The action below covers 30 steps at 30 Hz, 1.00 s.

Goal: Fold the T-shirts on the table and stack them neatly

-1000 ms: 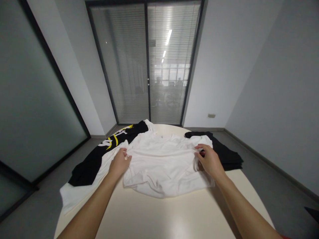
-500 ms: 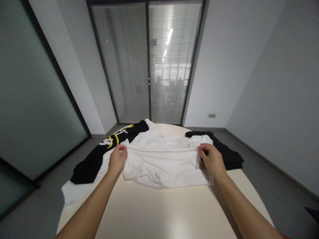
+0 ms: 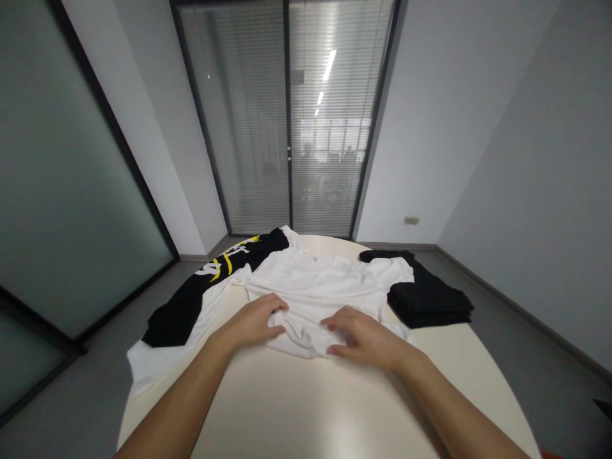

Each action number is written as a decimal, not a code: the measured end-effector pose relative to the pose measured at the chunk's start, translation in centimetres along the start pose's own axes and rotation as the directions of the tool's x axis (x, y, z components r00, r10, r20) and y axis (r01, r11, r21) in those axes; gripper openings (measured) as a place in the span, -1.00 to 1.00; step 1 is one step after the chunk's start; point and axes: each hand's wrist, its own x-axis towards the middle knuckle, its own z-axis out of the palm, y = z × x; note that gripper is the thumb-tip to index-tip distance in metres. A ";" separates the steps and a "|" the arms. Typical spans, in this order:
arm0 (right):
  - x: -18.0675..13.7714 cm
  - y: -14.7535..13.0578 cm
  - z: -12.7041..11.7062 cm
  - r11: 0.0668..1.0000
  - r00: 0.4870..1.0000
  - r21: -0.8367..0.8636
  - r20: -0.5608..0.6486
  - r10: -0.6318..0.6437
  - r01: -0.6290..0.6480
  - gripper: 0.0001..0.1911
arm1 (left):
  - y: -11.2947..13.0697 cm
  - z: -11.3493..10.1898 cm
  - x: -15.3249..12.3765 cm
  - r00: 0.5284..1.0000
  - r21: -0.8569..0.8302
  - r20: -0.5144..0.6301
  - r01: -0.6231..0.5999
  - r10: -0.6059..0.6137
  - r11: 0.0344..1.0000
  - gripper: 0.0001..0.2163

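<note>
A white T-shirt [image 3: 315, 287] lies spread and wrinkled across the middle of the table, its neckline toward the far side. My left hand [image 3: 255, 320] is at the shirt's near left part, thumb and fingers apart. Over the near edge, right of the middle, is my right hand [image 3: 366, 335], its fingers spread and slightly curled. Both hands face each other with a stretch of rumpled cloth between them. Neither grips the fabric, though whether the fingertips touch it is hard to tell.
Black and white garments [image 3: 179, 312] with yellow and white print lie along the table's left side. A folded black stack [image 3: 428, 299] sits on the right, partly under the shirt's sleeve. The pale table [image 3: 287, 408] has a rounded edge. Beyond it stands a glass partition with blinds [image 3: 329, 159].
Both hands have let go of the shirt's sides and moved inward and nearer to me. The fold they held taut has dropped, and the cloth lies looser on the table.
</note>
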 end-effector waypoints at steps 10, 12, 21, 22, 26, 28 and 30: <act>0.0 0.7 0.7 0.994 0.993 0.018 0.056 0.108 -0.109 -0.52 | -1.7 -0.3 1.2 0.939 -0.089 -0.293 0.162 -0.181 0.983 -0.64; 0.0 0.6 0.7 0.993 0.991 0.022 0.066 0.115 -0.117 -0.54 | -2.3 -0.2 1.4 0.908 -0.138 -0.357 0.179 -0.218 0.974 -0.66; -0.1 1.0 0.1 0.988 0.989 0.028 0.022 0.149 -0.150 -0.80 | -1.6 -0.6 1.3 0.945 -0.308 -0.284 0.067 -0.159 0.949 -0.73; -0.3 1.1 0.0 0.984 0.985 0.053 0.033 0.170 -0.172 -0.80 | -1.2 -0.6 1.2 0.962 -0.299 -0.239 0.056 -0.132 0.953 -0.71; -0.8 1.6 -0.5 0.961 0.968 0.146 0.125 0.216 -0.233 -0.63 | -0.6 -0.5 0.9 0.990 -0.229 -0.128 0.031 -0.062 0.973 -0.61; -0.9 1.5 -0.9 0.958 0.955 0.132 0.190 0.227 -0.254 -0.65 | -0.9 -0.3 1.0 0.985 -0.196 -0.156 0.044 -0.076 0.980 -0.64; -0.9 1.0 -1.3 0.965 0.944 0.074 0.239 0.229 -0.253 -0.78 | -1.3 -0.3 1.1 0.971 -0.197 -0.208 0.073 -0.114 0.978 -0.68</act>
